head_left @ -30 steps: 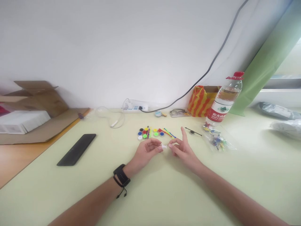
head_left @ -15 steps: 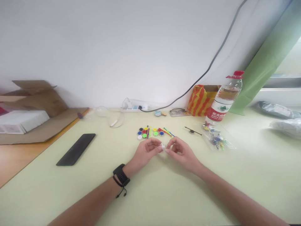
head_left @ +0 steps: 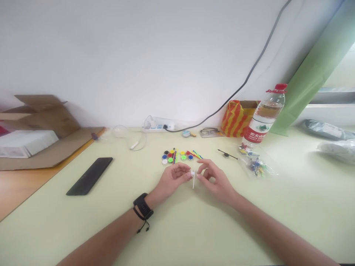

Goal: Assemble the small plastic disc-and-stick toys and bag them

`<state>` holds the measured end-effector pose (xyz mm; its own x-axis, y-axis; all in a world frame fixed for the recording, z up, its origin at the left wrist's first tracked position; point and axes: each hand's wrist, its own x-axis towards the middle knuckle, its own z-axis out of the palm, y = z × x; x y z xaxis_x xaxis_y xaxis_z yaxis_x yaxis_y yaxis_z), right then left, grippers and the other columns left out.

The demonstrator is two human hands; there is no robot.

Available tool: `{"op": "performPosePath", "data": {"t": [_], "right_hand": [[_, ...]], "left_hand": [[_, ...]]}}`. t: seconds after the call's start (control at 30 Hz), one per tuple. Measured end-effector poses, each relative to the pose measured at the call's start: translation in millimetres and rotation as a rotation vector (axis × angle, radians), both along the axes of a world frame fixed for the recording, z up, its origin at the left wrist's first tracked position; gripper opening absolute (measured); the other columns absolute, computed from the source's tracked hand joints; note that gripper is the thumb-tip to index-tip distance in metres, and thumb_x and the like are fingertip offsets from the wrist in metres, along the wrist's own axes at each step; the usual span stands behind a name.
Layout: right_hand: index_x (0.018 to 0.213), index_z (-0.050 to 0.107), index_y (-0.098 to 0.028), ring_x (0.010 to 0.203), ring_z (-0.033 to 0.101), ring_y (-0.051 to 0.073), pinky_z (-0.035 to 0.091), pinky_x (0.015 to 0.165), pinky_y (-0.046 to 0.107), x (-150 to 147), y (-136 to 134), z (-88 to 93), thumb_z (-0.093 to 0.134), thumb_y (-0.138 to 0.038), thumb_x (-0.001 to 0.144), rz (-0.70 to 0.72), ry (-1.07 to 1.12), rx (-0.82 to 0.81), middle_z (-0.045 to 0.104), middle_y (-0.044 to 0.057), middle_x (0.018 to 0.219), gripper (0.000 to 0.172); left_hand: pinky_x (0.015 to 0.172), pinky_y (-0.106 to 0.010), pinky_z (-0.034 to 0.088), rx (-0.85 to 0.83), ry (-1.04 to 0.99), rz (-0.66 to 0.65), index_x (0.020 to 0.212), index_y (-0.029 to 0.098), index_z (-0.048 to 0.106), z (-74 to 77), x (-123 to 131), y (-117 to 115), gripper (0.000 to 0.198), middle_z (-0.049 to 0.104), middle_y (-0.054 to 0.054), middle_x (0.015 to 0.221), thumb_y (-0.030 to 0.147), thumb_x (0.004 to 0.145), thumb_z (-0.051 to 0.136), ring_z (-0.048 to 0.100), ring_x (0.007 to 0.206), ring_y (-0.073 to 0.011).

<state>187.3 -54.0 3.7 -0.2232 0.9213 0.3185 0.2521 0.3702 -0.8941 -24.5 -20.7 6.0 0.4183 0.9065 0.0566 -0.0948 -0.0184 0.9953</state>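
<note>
My left hand [head_left: 172, 179] and my right hand [head_left: 215, 180] meet over the pale green table [head_left: 177, 221], fingertips pinched together on a small white plastic piece [head_left: 192, 173]. A thin white stick hangs down from that piece. My left wrist wears a black watch [head_left: 143, 207]. Just beyond my fingers lies a cluster of small coloured round caps and coloured sticks [head_left: 180, 155]. A black stick piece with a round hub [head_left: 227, 154] lies to the right of them.
A clear bag of coloured small parts [head_left: 256, 165] lies right of my hands, beside a water bottle [head_left: 264, 118]. A black phone [head_left: 90, 175] lies at left. A power strip [head_left: 158, 127], glasses [head_left: 210, 131], a striped bag [head_left: 235, 119] and cardboard boxes [head_left: 39, 125] line the back.
My right index finger, stretched out a second ago, has curled in to pinch the white piece. A thin white stick now hangs below the piece.
</note>
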Motion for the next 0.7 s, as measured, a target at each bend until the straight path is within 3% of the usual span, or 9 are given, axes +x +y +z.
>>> {"op": "performPosePath", "data": {"t": [0.07, 0.13, 0.2, 0.23, 0.27, 0.33, 0.4, 0.53, 0.7], "right_hand": [[0.149, 0.035, -0.03, 0.063, 0.055, 0.012, 0.048, 0.058, 0.027, 1, 0, -2.2, 0.062, -0.035, 0.095, -0.032, 0.002, 0.027, 0.061, 0.002, 0.101, 0.061], [0.149, 0.036, -0.029, 0.063, 0.054, 0.012, 0.048, 0.06, 0.028, 2, 0, -2.4, 0.062, -0.038, 0.095, -0.067, 0.018, 0.041, 0.061, 0.003, 0.105, 0.06], [0.119, 0.062, -0.023, 0.063, 0.053, 0.013, 0.047, 0.063, 0.029, 4, 1, -0.3, 0.053, -0.044, 0.1, -0.035, -0.002, 0.006, 0.062, 0.002, 0.093, 0.03], [0.094, 0.067, -0.02, 0.061, 0.052, 0.014, 0.046, 0.064, 0.03, 5, 2, 1.5, 0.045, -0.046, 0.103, 0.01, -0.026, -0.03, 0.061, 0.002, 0.082, 0.035], [0.071, 0.062, -0.019, 0.06, 0.051, 0.014, 0.044, 0.064, 0.03, 7, 3, 3.5, 0.038, -0.048, 0.105, 0.061, -0.049, -0.065, 0.057, 0.002, 0.071, 0.051], [0.052, 0.048, -0.02, 0.057, 0.047, 0.015, 0.041, 0.063, 0.031, 9, 5, 7.0, 0.032, -0.05, 0.106, 0.127, -0.068, -0.11, 0.049, 0.001, 0.057, 0.064], [0.058, 0.049, -0.02, 0.057, 0.044, 0.014, 0.037, 0.059, 0.03, 9, 7, 8.5, 0.042, -0.05, 0.104, 0.094, -0.036, -0.108, 0.047, -0.001, 0.058, 0.055], [0.086, 0.059, -0.021, 0.06, 0.049, 0.013, 0.039, 0.057, 0.027, 7, 7, 5.2, 0.064, -0.043, 0.094, 0.017, 0.019, -0.11, 0.058, -0.001, 0.072, 0.024], [0.095, 0.061, -0.022, 0.061, 0.055, 0.012, 0.045, 0.058, 0.027, 5, 5, 2.1, 0.065, -0.037, 0.093, 0.024, 0.017, -0.085, 0.066, 0.002, 0.091, 0.016]], "left_hand": [[0.089, -0.032, 0.059, -0.013, -0.003, 0.002, 0.103, 0.016, 0.07, 0.5, 0, 0, 0.03, 0.071, -0.007, 0.099, 0.034, 0.083, 0.082, 0.069, 0.095, -0.0188], [0.089, -0.033, 0.059, -0.017, -0.007, 0.002, 0.103, 0.016, 0.07, 1.0, 0, -1, 0.03, 0.071, -0.007, 0.1, 0.035, 0.082, 0.082, 0.07, 0.095, -0.019], [0.089, -0.034, 0.06, -0.023, -0.013, 0.007, 0.102, 0.016, 0.07, 1.1, 1, -1, 0.031, 0.072, -0.007, 0.098, 0.035, 0.081, 0.083, 0.07, 0.094, -0.0191], [0.088, -0.034, 0.06, -0.026, -0.018, 0.014, 0.101, 0.016, 0.07, 1.0, 1, -1, 0.032, 0.072, -0.007, 0.097, 0.036, 0.08, 0.084, 0.07, 0.093, -0.0191], [0.088, -0.035, 0.06, -0.03, -0.023, 0.023, 0.1, 0.016, 0.07, 0.9, 1, -1, 0.033, 0.072, -0.007, 0.096, 0.036, 0.079, 0.085, 0.07, 0.092, -0.0191], [0.087, -0.036, 0.061, -0.038, -0.032, 0.035, 0.099, 0.016, 0.071, 0.6, 2, 0, 0.034, 0.072, -0.006, 0.094, 0.037, 0.077, 0.086, 0.07, 0.09, -0.019], [0.088, -0.036, 0.061, -0.035, -0.033, 0.034, 0.099, 0.016, 0.071, 0.2, 2, 0, 0.035, 0.072, -0.006, 0.093, 0.037, 0.077, 0.086, 0.07, 0.091, -0.019], [0.09, -0.036, 0.06, -0.011, -0.013, 0.022, 0.099, 0.016, 0.071, 0.1, 2, 0, 0.033, 0.072, -0.007, 0.095, 0.037, 0.078, 0.085, 0.07, 0.092, -0.0191], [0.089, -0.035, 0.06, -0.009, -0.011, 0.01, 0.1, 0.016, 0.07, 0.4, 1, 0, 0.032, 0.072, -0.007, 0.096, 0.036, 0.079, 0.084, 0.07, 0.092, -0.0194]]}}
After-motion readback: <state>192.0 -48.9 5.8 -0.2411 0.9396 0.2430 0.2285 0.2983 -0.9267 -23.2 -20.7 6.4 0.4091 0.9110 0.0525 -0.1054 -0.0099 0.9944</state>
